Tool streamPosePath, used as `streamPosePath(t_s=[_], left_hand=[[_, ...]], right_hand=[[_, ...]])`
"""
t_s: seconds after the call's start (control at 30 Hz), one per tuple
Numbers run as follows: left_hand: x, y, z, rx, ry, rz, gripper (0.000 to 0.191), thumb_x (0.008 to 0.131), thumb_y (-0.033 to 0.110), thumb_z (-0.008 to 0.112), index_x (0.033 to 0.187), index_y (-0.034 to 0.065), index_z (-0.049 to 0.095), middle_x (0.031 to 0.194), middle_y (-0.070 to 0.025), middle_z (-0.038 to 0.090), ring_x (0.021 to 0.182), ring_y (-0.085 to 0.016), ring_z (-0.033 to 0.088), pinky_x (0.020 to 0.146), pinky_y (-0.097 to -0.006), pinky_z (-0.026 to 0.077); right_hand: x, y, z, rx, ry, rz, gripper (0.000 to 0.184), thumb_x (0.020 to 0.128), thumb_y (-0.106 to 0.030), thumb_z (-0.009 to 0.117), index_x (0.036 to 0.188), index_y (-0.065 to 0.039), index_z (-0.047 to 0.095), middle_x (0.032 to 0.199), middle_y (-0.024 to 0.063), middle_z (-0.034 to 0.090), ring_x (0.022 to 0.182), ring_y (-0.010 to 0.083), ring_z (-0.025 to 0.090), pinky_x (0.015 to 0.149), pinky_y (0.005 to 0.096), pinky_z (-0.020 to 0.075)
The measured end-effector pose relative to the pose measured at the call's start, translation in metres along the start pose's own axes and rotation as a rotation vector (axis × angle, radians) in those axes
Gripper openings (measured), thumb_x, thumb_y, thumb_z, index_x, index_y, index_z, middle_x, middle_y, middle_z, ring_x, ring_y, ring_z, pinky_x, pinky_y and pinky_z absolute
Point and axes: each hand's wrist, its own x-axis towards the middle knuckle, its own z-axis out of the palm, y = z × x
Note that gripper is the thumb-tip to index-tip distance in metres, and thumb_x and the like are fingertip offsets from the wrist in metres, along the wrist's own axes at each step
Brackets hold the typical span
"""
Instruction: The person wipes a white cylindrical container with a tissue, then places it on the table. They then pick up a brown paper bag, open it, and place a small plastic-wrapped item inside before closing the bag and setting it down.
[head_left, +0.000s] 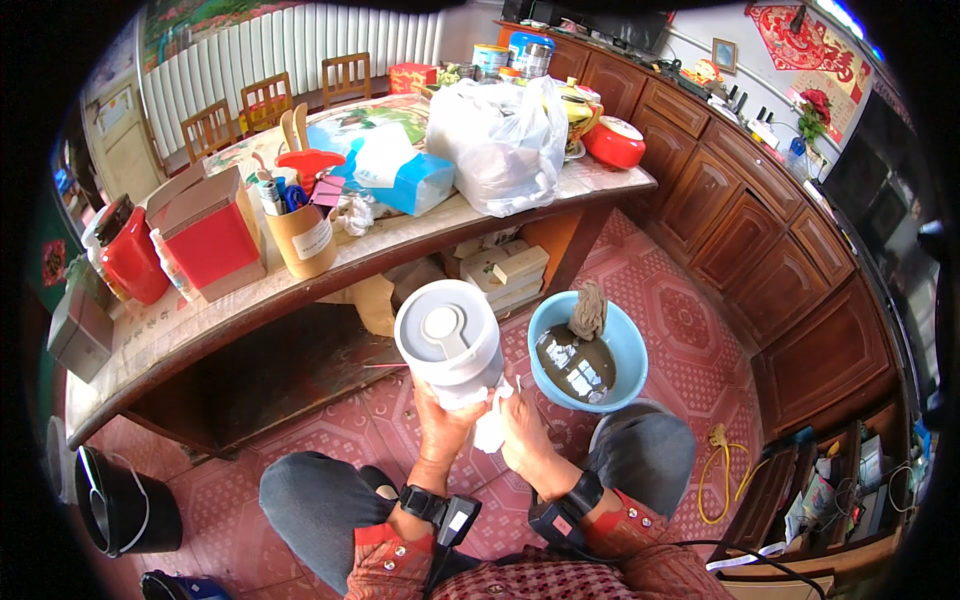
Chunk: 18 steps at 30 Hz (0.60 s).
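Note:
A white lidded canister (480, 373) with a grey translucent top is held up before me, between my knees and the table. My left hand (445, 420) grips it from below at its lower left side. In my right hand (525, 431) is a white tissue (491, 431), pressed against the canister's lower right side. The canister's lid (420, 337) faces up toward me and is on. My fingers behind the canister are hidden. Just right of it on the floor stands a light-blue basin (636, 360) with murky water and a grey-brown rag (589, 311) over its far rim.
The long table (360, 259) ahead bears a red box (214, 240), a cardboard pen holder (301, 244), a blue tissue pack (420, 184) and a white plastic bag (499, 150). A black bucket (154, 499) stands left. Wooden cabinets (739, 217) and a yellow cord (705, 499) lie right.

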Motion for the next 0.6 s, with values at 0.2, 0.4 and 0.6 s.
streamPosePath(t_s=[0.2,0.4,0.6], left_hand=[[0.003,-0.001,-0.007,-0.344,-0.035,-0.206,0.066,0.08,0.023,0.081,0.132,0.0032,0.047,0.123,-0.0061,0.056,0.113,-0.017,0.052,0.099,-0.0337,0.042],[0.002,0.003,0.003,-0.454,-0.083,-0.26,0.07,0.082,0.033,0.08,0.135,0.0033,0.045,0.125,-0.0051,0.055,0.115,-0.017,0.052,0.101,-0.0344,0.041],[0.002,0.006,-0.006,-0.263,-0.221,-0.24,0.072,0.079,0.029,0.081,0.134,0.0026,0.044,0.124,-0.0056,0.055,0.113,-0.016,0.052,0.098,-0.0332,0.044]], right_hand=[[0.0,-0.04,-0.017,0.026,0.037,-0.065,0.037,0.103,-0.033,0.052,0.102,0.003,0.058,0.085,0.0122,0.065,0.061,0.0166,0.066,0.052,0.0249,0.0494],[0.016,-0.055,-0.001,-0.587,-0.093,-0.73,0.069,0.1,-0.051,0.047,0.14,0.004,0.042,0.123,0.0157,0.058,0.107,0.0219,0.061,0.086,0.0327,0.0486],[0.039,-0.021,-0.004,-0.296,-0.144,-0.518,0.074,0.101,-0.06,0.033,0.139,0.002,0.045,0.13,0.0225,0.054,0.122,0.0286,0.052,0.105,0.0374,0.0385]])
